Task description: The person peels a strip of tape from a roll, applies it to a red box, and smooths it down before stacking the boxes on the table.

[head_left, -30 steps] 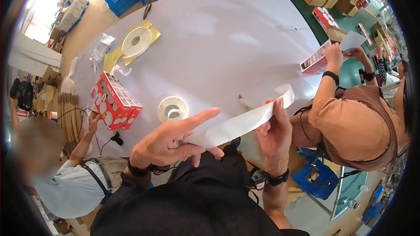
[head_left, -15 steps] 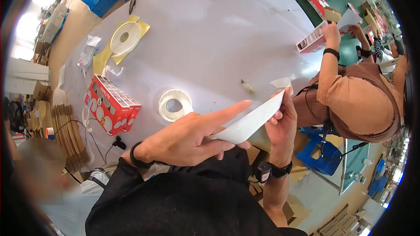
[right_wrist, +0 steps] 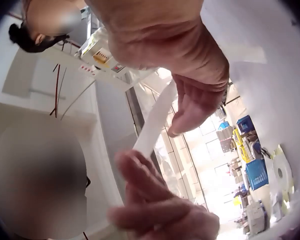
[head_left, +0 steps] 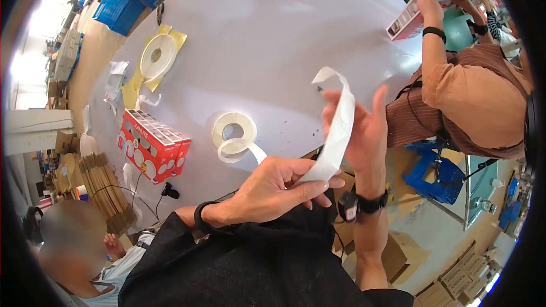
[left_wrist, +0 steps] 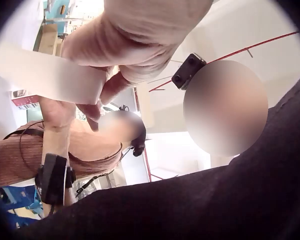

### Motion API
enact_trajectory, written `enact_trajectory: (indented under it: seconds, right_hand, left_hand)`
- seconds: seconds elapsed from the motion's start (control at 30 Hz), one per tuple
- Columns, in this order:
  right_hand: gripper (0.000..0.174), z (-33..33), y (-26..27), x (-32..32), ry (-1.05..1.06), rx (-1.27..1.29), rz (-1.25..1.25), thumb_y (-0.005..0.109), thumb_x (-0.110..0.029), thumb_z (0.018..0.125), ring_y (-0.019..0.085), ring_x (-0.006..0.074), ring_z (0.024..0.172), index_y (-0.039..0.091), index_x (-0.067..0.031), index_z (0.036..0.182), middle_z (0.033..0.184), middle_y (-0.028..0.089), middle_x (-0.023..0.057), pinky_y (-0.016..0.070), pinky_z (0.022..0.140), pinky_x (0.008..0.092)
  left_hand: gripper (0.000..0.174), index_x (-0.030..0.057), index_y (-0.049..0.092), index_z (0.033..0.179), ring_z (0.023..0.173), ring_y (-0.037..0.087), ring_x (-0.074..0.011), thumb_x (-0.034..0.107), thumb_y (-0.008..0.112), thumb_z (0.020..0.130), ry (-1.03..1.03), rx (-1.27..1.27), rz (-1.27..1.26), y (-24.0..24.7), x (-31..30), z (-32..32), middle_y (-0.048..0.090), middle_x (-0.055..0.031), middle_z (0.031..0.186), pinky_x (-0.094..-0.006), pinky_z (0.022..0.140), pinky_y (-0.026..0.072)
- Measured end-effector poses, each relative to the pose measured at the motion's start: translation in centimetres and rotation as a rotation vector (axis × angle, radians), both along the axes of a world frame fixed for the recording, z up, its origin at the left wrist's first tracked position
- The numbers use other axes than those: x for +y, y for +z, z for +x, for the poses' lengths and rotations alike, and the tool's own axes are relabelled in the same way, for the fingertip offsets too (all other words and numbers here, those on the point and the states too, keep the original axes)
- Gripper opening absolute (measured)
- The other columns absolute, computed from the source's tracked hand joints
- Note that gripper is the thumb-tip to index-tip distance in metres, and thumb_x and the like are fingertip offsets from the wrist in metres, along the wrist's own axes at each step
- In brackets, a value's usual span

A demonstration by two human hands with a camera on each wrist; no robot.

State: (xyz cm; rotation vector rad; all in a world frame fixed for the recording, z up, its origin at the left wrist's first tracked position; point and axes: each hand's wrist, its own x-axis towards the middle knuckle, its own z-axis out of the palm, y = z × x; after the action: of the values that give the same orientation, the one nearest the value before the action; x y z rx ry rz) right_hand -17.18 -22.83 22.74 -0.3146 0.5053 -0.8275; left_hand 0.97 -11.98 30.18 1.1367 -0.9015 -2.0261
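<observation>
My left hand (head_left: 278, 187) pinches a white strip of tape (head_left: 339, 128) between thumb and fingers. The strip stands up from the grip and its free end curls over at the top. My right hand (head_left: 367, 131) is beside it with thumb and fingers spread, part of the palm behind the strip. In the right wrist view the strip (right_wrist: 155, 122) runs up from the left fingers toward the right hand (right_wrist: 200, 95). A white tape roll (head_left: 219, 131) lies on the table, a loose loop trailing from it to my left hand.
A red XANLITE box (head_left: 151, 145) stands on the table at left. Behind it a second white roll (head_left: 165, 68) lies on yellow backing (head_left: 181, 40), near crumpled white scraps (head_left: 115, 79). One person (head_left: 478, 96) works at right over a box (head_left: 405, 20); another sits at lower left.
My right hand has let go of the strip's far end and spread its fingers. The strip has swung from slanting to nearly upright, its tip curling. My left hand has shifted right, still pinching.
</observation>
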Motion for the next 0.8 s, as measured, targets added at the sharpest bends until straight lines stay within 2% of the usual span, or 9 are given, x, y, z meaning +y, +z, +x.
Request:
enact_trajectory:
  seconds: [0.13, 0.23, 0.33, 0.37, 0.47, 0.67, 0.77, 0.8]
  right_hand:
    - [0.051, -1.7, 0.9, 4.9, 0.015, 0.200, -0.200, 0.054, -0.046, 0.109, 0.069, 0.0151, 0.087, 0.068, 0.0030, 0.113, 0.096, 0.073, 0.0091, 0.0542, 0.083, 0.0317]
    - [0.046, -2.9, -1.1, 4.8, 0.038, 0.276, -0.163, 0.056, -0.041, 0.109, 0.070, 0.0149, 0.087, 0.068, 0.0033, 0.111, 0.098, 0.073, 0.0085, 0.0538, 0.079, 0.0304]
    - [0.039, -2.3, -1.6, 4.3, 0.025, 0.099, 0.043, 0.057, -0.034, 0.108, 0.069, 0.0152, 0.084, 0.068, 0.0028, 0.109, 0.097, 0.072, 0.0090, 0.0538, 0.076, 0.0298]
    - [0.033, -2.3, -1.6, 4.3, 0.022, -0.002, 0.105, 0.057, -0.028, 0.108, 0.068, 0.0149, 0.082, 0.068, 0.0026, 0.108, 0.096, 0.072, 0.0092, 0.0544, 0.073, 0.0300]
    - [0.033, -1.8, -1.1, 4.4, -0.061, 0.037, 0.158, 0.057, -0.028, 0.108, 0.066, 0.0131, 0.075, 0.069, 0.0018, 0.105, 0.090, 0.071, 0.0075, 0.0540, 0.066, 0.0283]
    - [0.035, -2.5, -2.7, 3.6, -0.064, 0.080, 0.172, 0.060, -0.032, 0.108, 0.058, 0.0070, 0.056, 0.070, -0.0031, 0.091, 0.071, 0.064, 0.0001, 0.0462, 0.050, 0.0224]
    - [0.036, -2.5, -3.6, 3.4, -0.052, 0.009, 0.195, 0.062, -0.033, 0.108, 0.056, 0.0059, 0.054, 0.069, -0.0041, 0.088, 0.067, 0.062, -0.0012, 0.0442, 0.049, 0.0222]
    - [0.035, -2.5, -3.9, 3.4, -0.052, 0.010, 0.192, 0.060, -0.032, 0.109, 0.055, 0.0061, 0.054, 0.069, -0.0029, 0.093, 0.069, 0.062, -0.0010, 0.0435, 0.048, 0.0227]
  left_hand:
    - [0.032, -0.0017, 0.066, 0.136, 0.097, 0.074, -0.0138, 0.013, 0.059, 0.108, -0.001, -0.009, 0.030, -0.9, -0.7, 0.2, 0.075, -0.0092, 0.124, -0.0270, 0.078, 0.0594]
    - [0.032, -0.0018, 0.066, 0.135, 0.097, 0.074, -0.0140, 0.014, 0.059, 0.109, -0.046, -0.033, 0.015, -1.4, -1.1, -0.5, 0.075, -0.0087, 0.123, -0.0270, 0.078, 0.0593]
    - [0.032, -0.0021, 0.066, 0.135, 0.098, 0.074, -0.0141, 0.014, 0.058, 0.109, -0.046, -0.079, -0.003, -1.5, -1.3, -1.3, 0.075, -0.0082, 0.122, -0.0271, 0.079, 0.0594]
    - [0.032, -0.0021, 0.066, 0.135, 0.098, 0.074, -0.0141, 0.015, 0.058, 0.109, -0.058, -0.101, -0.018, -1.8, -1.3, -1.3, 0.075, -0.0082, 0.122, -0.0271, 0.079, 0.0594]
    - [0.032, -0.0025, 0.066, 0.135, 0.099, 0.074, -0.0143, 0.015, 0.056, 0.109, -0.080, -0.119, -0.027, -1.9, -1.8, -1.5, 0.075, -0.0082, 0.121, -0.0274, 0.081, 0.0597]
    - [0.034, -0.0026, 0.065, 0.137, 0.101, 0.074, -0.0152, 0.016, 0.054, 0.111, -0.069, -0.082, 0.019, -2.4, -2.2, -2.1, 0.075, -0.0081, 0.119, -0.0278, 0.082, 0.0600]
    - [0.034, -0.0022, 0.064, 0.138, 0.103, 0.074, -0.0159, 0.016, 0.052, 0.112, -0.087, -0.093, 0.016, -2.5, -2.7, -2.2, 0.075, -0.0083, 0.120, -0.0281, 0.084, 0.0599]
    - [0.034, -0.0020, 0.064, 0.138, 0.104, 0.073, -0.0162, 0.016, 0.052, 0.112, -0.091, -0.098, 0.012, -2.5, -2.8, -2.2, 0.074, -0.0085, 0.121, -0.0283, 0.084, 0.0598]
